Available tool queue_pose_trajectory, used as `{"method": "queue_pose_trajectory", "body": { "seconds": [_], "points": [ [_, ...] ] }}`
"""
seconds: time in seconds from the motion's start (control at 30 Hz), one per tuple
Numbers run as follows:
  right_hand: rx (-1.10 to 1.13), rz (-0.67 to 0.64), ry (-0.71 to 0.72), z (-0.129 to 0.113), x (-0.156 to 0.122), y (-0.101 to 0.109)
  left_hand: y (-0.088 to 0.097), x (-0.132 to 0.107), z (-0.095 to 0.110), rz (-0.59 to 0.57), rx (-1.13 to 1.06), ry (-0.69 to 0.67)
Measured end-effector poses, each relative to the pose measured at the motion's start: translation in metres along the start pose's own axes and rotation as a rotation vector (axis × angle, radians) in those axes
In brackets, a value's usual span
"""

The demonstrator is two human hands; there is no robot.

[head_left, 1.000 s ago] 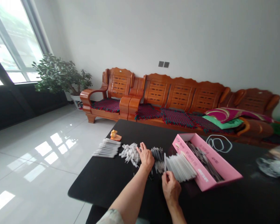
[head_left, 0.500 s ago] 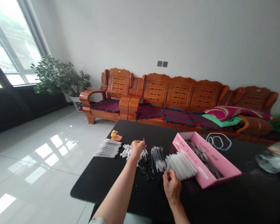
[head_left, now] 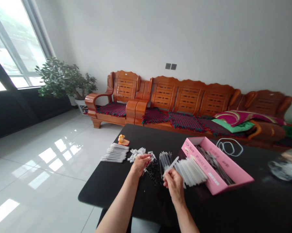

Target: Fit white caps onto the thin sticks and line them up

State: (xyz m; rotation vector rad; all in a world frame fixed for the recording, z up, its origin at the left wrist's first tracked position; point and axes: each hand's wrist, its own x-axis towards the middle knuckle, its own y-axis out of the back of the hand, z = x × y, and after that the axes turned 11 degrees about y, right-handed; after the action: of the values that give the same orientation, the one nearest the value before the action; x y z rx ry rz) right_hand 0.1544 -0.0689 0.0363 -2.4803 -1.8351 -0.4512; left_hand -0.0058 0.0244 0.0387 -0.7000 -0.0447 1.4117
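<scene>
My right hand (head_left: 174,183) is closed around a translucent white pen barrel (head_left: 173,163), which slants up to the right. To its left, my left hand (head_left: 140,165) is pinched on a thin pen refill, mostly hidden by the fingers. Small black pen parts (head_left: 154,173) lie loose between the hands. Behind my left hand is a pile of short white pen caps (head_left: 137,152). Thin pen refills (head_left: 165,158) lie in a bundle beyond my right hand, beside a row of translucent barrels (head_left: 192,171). Several white pens with dark ends (head_left: 115,152) are lined up at the left.
A pink box (head_left: 210,181) holding dark grey sticks stands right of the barrels on the black table (head_left: 107,191). Beyond it lie white loops (head_left: 229,147) and a clear plastic bag (head_left: 285,166). A small yellow figurine (head_left: 122,139) sits at the table's far left; a wooden sofa (head_left: 165,94) stands behind.
My left hand has come down and nearer, away from the white caps. My right hand has lifted a barrel off the row's left side and tilted it, moving slightly left.
</scene>
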Motion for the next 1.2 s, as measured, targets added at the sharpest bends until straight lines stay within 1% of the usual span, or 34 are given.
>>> {"method": "queue_pose_trajectory", "body": {
  "seconds": [0.07, 0.13, 0.23, 0.33, 0.43, 0.7, 0.93, 1.1, 1.2],
  "points": [
    [0.176, -0.023, -0.077, -0.007, 0.004, -0.004, -0.002, -0.01, -0.003, -0.081, 0.005, 0.025],
    [0.31, -0.015, -0.123, -0.013, 0.01, -0.005, -0.003, -0.022, -0.005, -0.154, 0.013, 0.048],
    [0.397, 0.024, -0.149, -0.02, 0.018, -0.004, -0.004, -0.037, -0.009, -0.248, 0.044, 0.088],
    [0.431, 0.047, -0.136, -0.026, 0.025, -0.003, -0.003, -0.046, -0.014, -0.315, 0.127, 0.076],
    [0.443, 0.051, -0.126, -0.029, 0.028, -0.002, -0.002, -0.05, -0.016, -0.331, 0.184, 0.041],
    [0.421, -0.004, -0.125, -0.026, 0.024, -0.001, -0.003, -0.057, -0.014, -0.337, 0.267, 0.043],
    [0.438, -0.035, -0.147, -0.023, 0.022, 0.001, -0.001, -0.056, -0.017, -0.327, 0.348, 0.017],
    [0.437, -0.016, -0.16, -0.019, 0.022, 0.003, -0.001, -0.054, -0.018, -0.327, 0.369, 0.006],
    [0.425, -0.033, -0.163, -0.017, 0.021, 0.003, -0.003, -0.052, -0.021, -0.326, 0.364, -0.001]
  ]
}}
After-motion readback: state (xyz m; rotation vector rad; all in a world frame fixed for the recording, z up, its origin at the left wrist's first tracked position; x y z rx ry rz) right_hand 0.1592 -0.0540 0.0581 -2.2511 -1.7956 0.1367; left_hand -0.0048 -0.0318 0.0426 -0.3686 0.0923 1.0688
